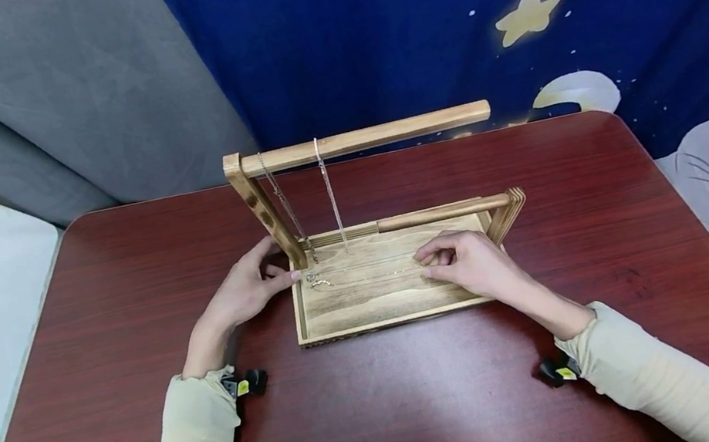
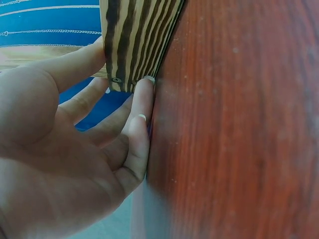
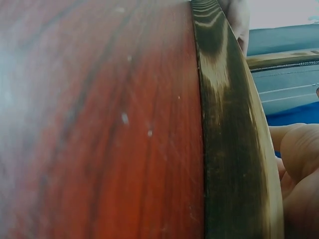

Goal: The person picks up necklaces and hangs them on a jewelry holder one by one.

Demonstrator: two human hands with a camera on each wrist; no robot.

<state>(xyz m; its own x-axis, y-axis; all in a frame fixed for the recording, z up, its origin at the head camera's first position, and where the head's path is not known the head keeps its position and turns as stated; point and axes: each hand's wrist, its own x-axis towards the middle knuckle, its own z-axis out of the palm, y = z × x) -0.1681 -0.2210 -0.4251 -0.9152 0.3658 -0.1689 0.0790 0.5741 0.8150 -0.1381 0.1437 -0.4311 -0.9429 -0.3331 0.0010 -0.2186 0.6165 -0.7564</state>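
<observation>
Laid necklace [image 1: 371,277]: in the head view, its thin strands are lying along the floor of the wooden tray [image 1: 397,308], running from near the left end to the right fingertips; whether 1 chain or 2 are lying there, I cannot tell.
Right grip [image 1: 470,264]: it is reaching over the tray with a narrow gap between thumb and fingers, and appears to be pinching the laid necklace's right end.
Left grip [image 1: 242,290]: it is holding the tray's left end, the thumb touching near the foot of the post [image 1: 264,209].
Upper bar [image 1: 382,133]: it is carrying 2 necklaces, the left hanging necklace [image 1: 281,200] beside the post and the right hanging necklace [image 1: 328,186] farther along.
Tabletop [image 1: 392,402]: it is bearing the tray.
Necklace step: judging by the hands, the left is steadying the tray while the right is handling the laid necklace.
Next move: it is probably calling for a light, sure pinch, with the strands staying untangled at the left end and the tray held firm.
Tray end wall [image 2: 134,45]: in the left wrist view, its striped face is meeting the left grip's thumb at 1 edge, other fingertips showing at its end.
Tray front wall [image 3: 229,129]: in the right wrist view, it is partly hiding the right grip, so the pinch is not showing here.
</observation>
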